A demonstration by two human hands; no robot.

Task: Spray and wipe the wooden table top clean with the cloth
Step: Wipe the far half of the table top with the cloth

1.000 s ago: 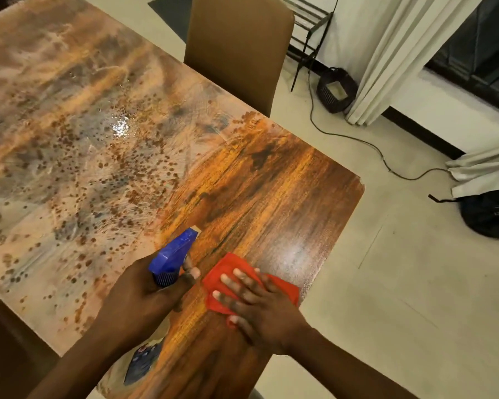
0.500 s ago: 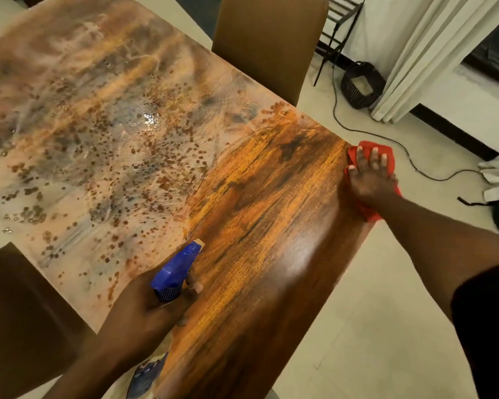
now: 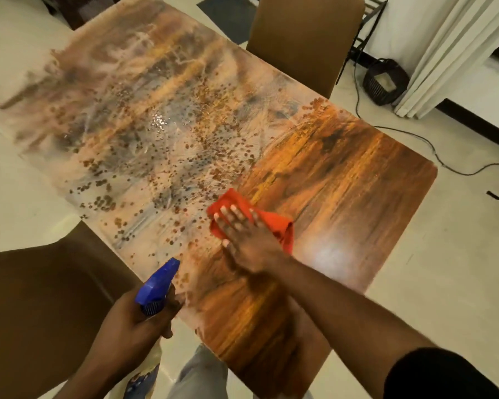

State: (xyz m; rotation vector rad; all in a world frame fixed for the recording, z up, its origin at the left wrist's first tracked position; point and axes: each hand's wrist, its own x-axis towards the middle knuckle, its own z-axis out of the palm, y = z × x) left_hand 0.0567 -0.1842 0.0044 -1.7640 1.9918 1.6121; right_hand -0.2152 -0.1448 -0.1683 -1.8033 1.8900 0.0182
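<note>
The wooden table top [image 3: 343, 180] fills the middle of the view. Its right part is dark and glossy; its left part is pale, smeared and dotted with spray droplets. My right hand [image 3: 245, 237] lies flat, fingers spread, pressing a red cloth [image 3: 277, 223] onto the table at the border between the glossy and the droplet-covered areas. My left hand [image 3: 136, 321] grips a spray bottle with a blue nozzle [image 3: 156, 283] over the table's near edge, the nozzle pointing up and away. The bottle's body is mostly hidden below my hand.
A brown chair back [image 3: 303, 38] stands at the table's far side, and a dark chair [image 3: 35, 306] sits at the near left. On the pale floor at right lie a black cable [image 3: 415, 139], a small black device [image 3: 385, 80] and white curtains [image 3: 432, 53].
My right hand swept the red cloth from the near edge out to the far right edge, then back to the middle of the table. The left hand kept the spray bottle roughly where it was.
</note>
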